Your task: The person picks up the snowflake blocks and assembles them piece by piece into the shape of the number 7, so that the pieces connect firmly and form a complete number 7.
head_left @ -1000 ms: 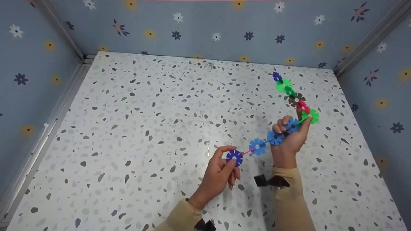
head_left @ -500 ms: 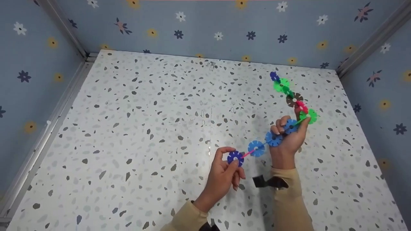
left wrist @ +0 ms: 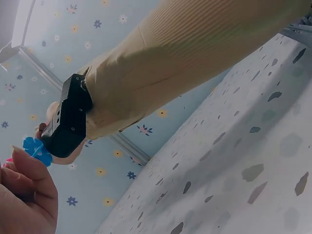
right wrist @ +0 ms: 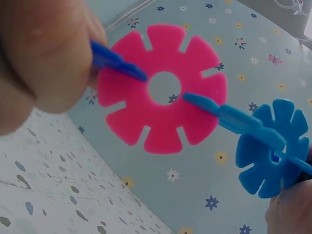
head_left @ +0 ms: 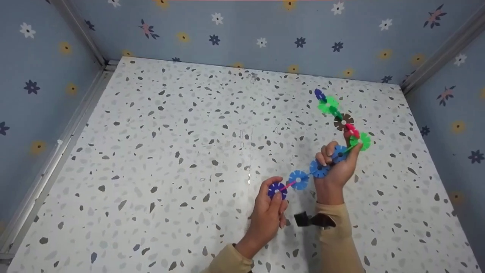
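Observation:
A chain of slotted, flower-shaped plastic discs stretches between both hands in the head view. My left hand (head_left: 268, 210) pinches the dark blue disc (head_left: 276, 190) at its near end, thumb on its face. Joined to that is a pink disc (right wrist: 163, 126), seen edge-on from the head and face-on in the right wrist view, then a light blue disc (head_left: 298, 179). My right hand (head_left: 335, 170) grips the chain around another blue disc (head_left: 340, 154). Beyond it come a bright green disc (head_left: 360, 141), red-pink, brown (head_left: 343, 122) and green ones, and a dark blue end disc (head_left: 319, 94).
The white speckled tabletop (head_left: 170, 151) lies beneath the hands. Blue flowered panels (head_left: 246, 30) stand behind it and on both sides, with metal strips at the corners. A black wrist device (left wrist: 68, 117) sits on the right sleeve.
The right hand has moved slightly left and toward me with the chain, narrowing the gap between the hands. The chain's far end has swung left. Both grips are kept, and the view has shifted slightly.

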